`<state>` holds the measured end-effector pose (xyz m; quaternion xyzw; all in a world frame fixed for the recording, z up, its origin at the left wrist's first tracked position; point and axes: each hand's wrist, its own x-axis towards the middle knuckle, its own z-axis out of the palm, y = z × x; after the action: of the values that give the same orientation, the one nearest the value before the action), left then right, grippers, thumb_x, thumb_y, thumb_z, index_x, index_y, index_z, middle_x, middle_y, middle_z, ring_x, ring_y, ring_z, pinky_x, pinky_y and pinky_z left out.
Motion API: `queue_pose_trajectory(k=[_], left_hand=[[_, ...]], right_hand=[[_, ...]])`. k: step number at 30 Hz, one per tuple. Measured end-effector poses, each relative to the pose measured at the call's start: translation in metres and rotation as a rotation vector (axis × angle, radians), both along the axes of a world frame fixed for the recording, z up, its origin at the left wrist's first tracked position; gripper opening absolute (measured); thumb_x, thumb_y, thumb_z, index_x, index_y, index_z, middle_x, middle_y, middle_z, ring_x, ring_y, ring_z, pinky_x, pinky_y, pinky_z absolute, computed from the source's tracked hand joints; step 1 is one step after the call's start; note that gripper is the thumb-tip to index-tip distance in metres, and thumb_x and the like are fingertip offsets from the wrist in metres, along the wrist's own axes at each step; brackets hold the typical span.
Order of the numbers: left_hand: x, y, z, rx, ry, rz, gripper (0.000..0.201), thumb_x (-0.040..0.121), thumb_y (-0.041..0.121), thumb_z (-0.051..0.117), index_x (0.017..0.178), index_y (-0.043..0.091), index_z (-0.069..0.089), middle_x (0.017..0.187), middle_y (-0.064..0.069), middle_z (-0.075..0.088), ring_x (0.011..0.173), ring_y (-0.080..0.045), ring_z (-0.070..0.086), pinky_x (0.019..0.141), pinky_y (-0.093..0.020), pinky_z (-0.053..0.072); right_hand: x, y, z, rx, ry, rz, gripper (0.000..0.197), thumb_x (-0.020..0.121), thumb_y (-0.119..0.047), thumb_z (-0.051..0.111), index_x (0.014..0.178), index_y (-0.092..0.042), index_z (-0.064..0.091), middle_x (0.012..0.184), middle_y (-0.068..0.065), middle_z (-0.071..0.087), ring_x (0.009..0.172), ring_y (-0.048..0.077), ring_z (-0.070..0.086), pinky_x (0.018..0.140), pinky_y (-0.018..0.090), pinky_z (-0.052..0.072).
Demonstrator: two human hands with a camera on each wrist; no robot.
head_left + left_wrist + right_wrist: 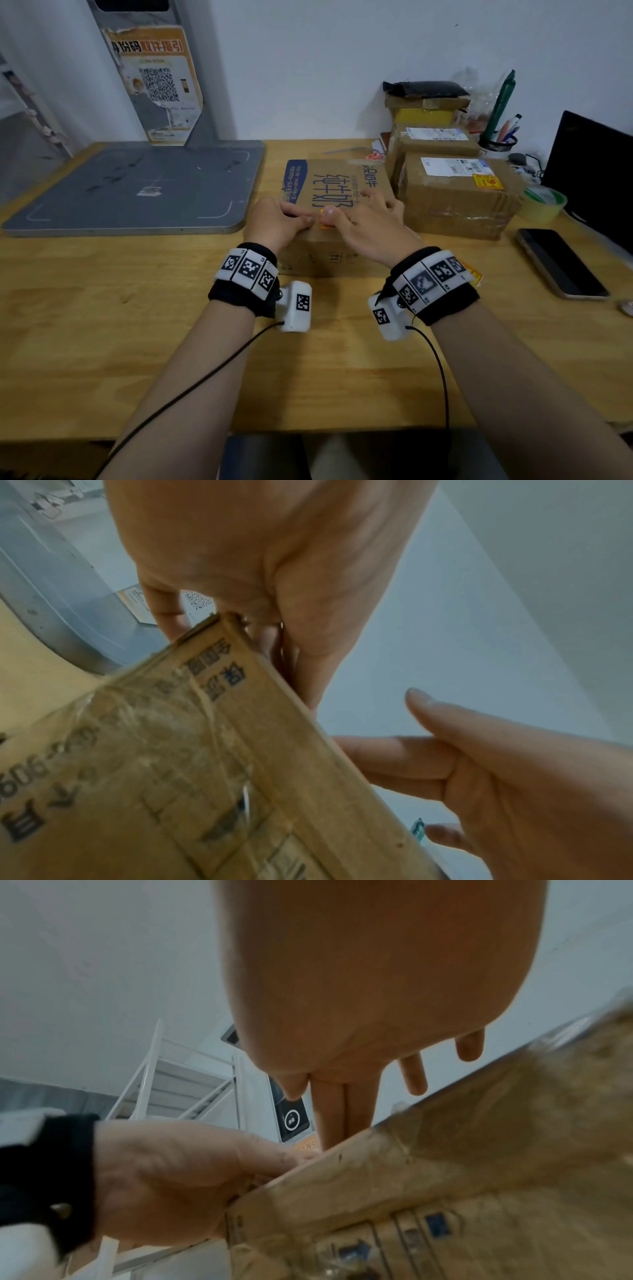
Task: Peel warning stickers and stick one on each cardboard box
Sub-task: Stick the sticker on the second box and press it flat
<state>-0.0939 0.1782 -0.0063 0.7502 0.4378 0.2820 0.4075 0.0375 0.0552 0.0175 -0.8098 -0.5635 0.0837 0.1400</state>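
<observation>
At far left, a grey platform (137, 188) on the desk (102, 325). Centre, milk box (337, 185) lying flat. On its near top edge, left hand (281, 219), fingers curled down onto the cardboard beside a yellow sticker (323, 224), mostly hidden. Right hand (368, 228) next, fingers straight and spread, pressing on the sticker; possibly not fully stuck. Further right, 2 parcels, the front parcel (455, 195) already bearing 1 yellow label (487, 181). Phone (561, 262) at far right.
</observation>
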Motion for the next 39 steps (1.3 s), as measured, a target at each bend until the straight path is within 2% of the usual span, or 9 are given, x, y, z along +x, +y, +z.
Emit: queue_pose_trajectory(k=[3, 6, 10, 14, 21, 27, 31, 36, 39], left_hand=[[-0.001, 0.0, 0.002, -0.005, -0.007, -0.007, 0.01, 0.086, 0.021, 0.078, 0.095, 0.023, 0.083, 0.085, 0.01, 0.071, 0.082, -0.01, 0.064, 0.072, -0.027, 0.05], [-0.002, -0.004, 0.004, -0.019, -0.026, 0.0, 0.01, 0.087, 0.029, 0.076, 0.089, 0.022, 0.083, 0.084, 0.008, 0.072, 0.079, -0.009, 0.063, 0.065, -0.024, 0.047], [-0.004, -0.004, 0.008, -0.098, -0.098, -0.017, 0.043, 0.097, 0.05, 0.054, 0.085, 0.021, 0.084, 0.091, 0.008, 0.075, 0.091, -0.013, 0.067, 0.084, -0.031, 0.05], [-0.003, -0.005, 0.011, -0.133, -0.156, -0.006, 0.064, 0.104, 0.053, 0.034, 0.078, 0.021, 0.083, 0.083, 0.015, 0.073, 0.088, -0.008, 0.066, 0.081, -0.028, 0.048], [0.001, -0.007, 0.0, -0.096, -0.162, -0.012, 0.068, 0.104, 0.054, 0.029, 0.085, 0.02, 0.084, 0.094, 0.006, 0.075, 0.098, -0.016, 0.067, 0.089, -0.032, 0.048], [-0.001, -0.006, -0.001, -0.143, -0.187, -0.019, 0.082, 0.097, 0.066, 0.017, 0.081, 0.023, 0.085, 0.099, 0.001, 0.078, 0.098, -0.02, 0.068, 0.098, -0.038, 0.05], [-0.001, -0.008, 0.0, -0.155, -0.209, 0.008, 0.088, 0.1, 0.068, 0.012, 0.079, 0.021, 0.084, 0.098, 0.002, 0.078, 0.097, -0.018, 0.067, 0.09, -0.036, 0.047], [0.003, -0.011, -0.003, -0.154, -0.188, 0.006, 0.089, 0.092, 0.074, 0.012, 0.081, 0.024, 0.084, 0.105, 0.0, 0.077, 0.1, -0.021, 0.067, 0.102, -0.042, 0.046], [0.003, -0.01, -0.005, -0.159, -0.188, 0.005, 0.087, 0.09, 0.075, 0.014, 0.08, 0.025, 0.084, 0.107, 0.001, 0.077, 0.101, -0.021, 0.067, 0.105, -0.044, 0.045]], right_hand=[[0.004, 0.012, 0.001, -0.026, -0.024, -0.017, 0.063, 0.106, -0.058, 0.013, 0.131, -0.038, 0.068, 0.15, -0.006, 0.054, 0.153, 0.022, 0.012, 0.118, 0.058, 0.007], [0.007, 0.019, 0.004, -0.033, -0.008, -0.012, 0.062, 0.107, -0.057, 0.014, 0.129, -0.038, 0.069, 0.151, -0.005, 0.052, 0.151, 0.022, 0.016, 0.116, 0.057, 0.009], [0.009, 0.014, 0.005, -0.02, -0.008, 0.024, 0.065, 0.107, -0.056, 0.014, 0.12, -0.038, 0.075, 0.143, -0.006, 0.058, 0.143, 0.021, 0.025, 0.112, 0.053, 0.014], [0.004, 0.009, 0.006, -0.033, -0.062, 0.057, 0.058, 0.107, -0.055, 0.021, 0.112, -0.04, 0.077, 0.133, -0.002, 0.061, 0.136, 0.019, 0.03, 0.11, 0.052, 0.017], [0.006, 0.016, 0.004, -0.061, -0.057, 0.006, 0.052, 0.107, -0.056, 0.02, 0.136, -0.04, 0.06, 0.146, -0.003, 0.055, 0.143, 0.024, 0.027, 0.114, 0.057, 0.015], [0.01, 0.015, 0.004, -0.058, -0.034, 0.009, 0.052, 0.106, -0.054, 0.026, 0.122, -0.036, 0.073, 0.138, -0.001, 0.059, 0.139, 0.022, 0.029, 0.112, 0.052, 0.017], [0.015, 0.011, 0.005, -0.048, -0.017, -0.029, 0.051, 0.103, -0.051, 0.032, 0.101, -0.032, 0.079, 0.129, -0.001, 0.062, 0.14, 0.021, 0.029, 0.117, 0.054, 0.013], [0.018, 0.014, 0.009, -0.071, -0.008, -0.084, 0.051, 0.105, -0.054, 0.028, 0.122, -0.035, 0.072, 0.145, 0.005, 0.054, 0.147, 0.025, 0.024, 0.119, 0.059, 0.007], [0.017, 0.015, 0.013, -0.101, -0.045, -0.103, 0.049, 0.101, -0.05, 0.035, 0.102, -0.023, 0.075, 0.126, 0.008, 0.061, 0.136, 0.027, 0.035, 0.116, 0.058, 0.018]])
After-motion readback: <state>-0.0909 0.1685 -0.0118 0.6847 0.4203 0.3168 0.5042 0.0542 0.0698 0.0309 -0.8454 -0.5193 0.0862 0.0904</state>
